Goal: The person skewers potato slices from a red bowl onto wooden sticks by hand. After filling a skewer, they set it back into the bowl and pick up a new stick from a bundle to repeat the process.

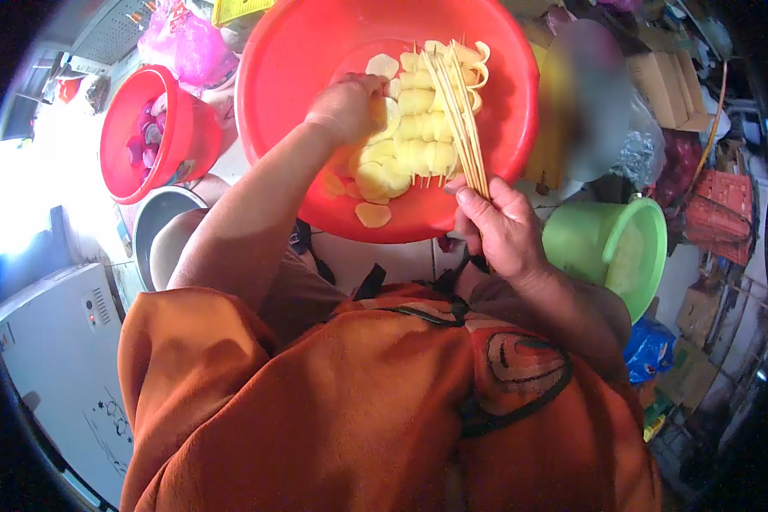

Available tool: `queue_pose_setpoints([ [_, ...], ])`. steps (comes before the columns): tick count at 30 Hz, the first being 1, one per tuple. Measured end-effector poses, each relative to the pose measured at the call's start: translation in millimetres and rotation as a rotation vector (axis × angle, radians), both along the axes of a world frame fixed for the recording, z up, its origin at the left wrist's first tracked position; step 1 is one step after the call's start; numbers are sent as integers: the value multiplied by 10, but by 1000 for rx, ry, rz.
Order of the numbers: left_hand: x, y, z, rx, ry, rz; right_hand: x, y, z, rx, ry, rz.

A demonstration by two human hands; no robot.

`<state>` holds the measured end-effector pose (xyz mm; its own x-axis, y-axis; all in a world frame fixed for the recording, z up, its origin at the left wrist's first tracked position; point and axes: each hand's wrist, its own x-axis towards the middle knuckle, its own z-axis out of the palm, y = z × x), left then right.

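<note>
My right hand (508,226) is closed around the lower ends of a bunch of thin bamboo skewers (459,111), which point up and away over the basin. Inside the large red basin (273,51), several rows of pale yellow slices, which look like potato, are threaded on skewers (422,128) and lie partly under the bunch. Loose potato slices (382,175) are heaped to the left of them. Over this heap is my left hand (346,107), its fingers curled in among the slices. Its fingertips are hidden, so what they grip cannot be made out.
At the left, a smaller red bucket (166,141) holds purple pieces, with a grey basin (149,213) below it and a pink plastic bag (188,47) above. A green bucket (614,247) stands at the right, near cardboard boxes (667,90) and a red crate (718,220).
</note>
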<state>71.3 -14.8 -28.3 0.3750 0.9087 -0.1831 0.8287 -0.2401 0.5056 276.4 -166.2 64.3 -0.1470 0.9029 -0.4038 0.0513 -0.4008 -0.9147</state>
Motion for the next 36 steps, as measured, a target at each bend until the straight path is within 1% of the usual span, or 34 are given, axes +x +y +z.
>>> queue_pose_setpoints([
  [2,1,-49,-1,17,37,29,-8,11,-1,-3,0,31],
  [4,-44,-79,-10,180,49,24,-15,16,-11,-50,-31,73],
  [5,-63,-66,39,182,49,25,-16,20,-14,-48,-31,74],
  [7,-121,-13,154,-80,-151,118,-23,22,-21,-39,-47,111],
  [8,-152,0,197,-78,-151,118,-24,23,-32,-37,-46,111],
  [10,-202,20,282,-592,-859,423,-22,30,-53,-80,-19,108],
  [11,-209,10,344,-589,-860,423,-21,36,-57,-77,-19,109],
  [13,-233,-48,473,-636,-1115,537,-24,49,-53,-135,49,110],
  [14,-256,-59,504,-640,-1161,537,-31,63,-31,-132,49,114],
  [15,-268,-65,517,-636,-1163,540,-39,80,6,-201,138,96],
  [16,-265,-71,526,-636,-1231,557,-45,91,32,-271,226,77],
  [20,-289,-86,613,-621,-1421,608,-59,118,49,-305,294,56],
  [23,-336,-59,564,-614,-1469,610,-42,140,33,-332,356,48],
  [25,-357,-54,555,-605,-1459,607,-42,153,28,-358,426,-2],
  [30,-353,-66,590,-544,-1437,592,-56,175,14,-366,430,-32],
  [32,-345,-68,601,-505,-1386,548,-36,186,-16,-381,451,-43],
  [36,-329,-55,550,-491,-1327,538,-9,190,-49,-411,448,-22],
])
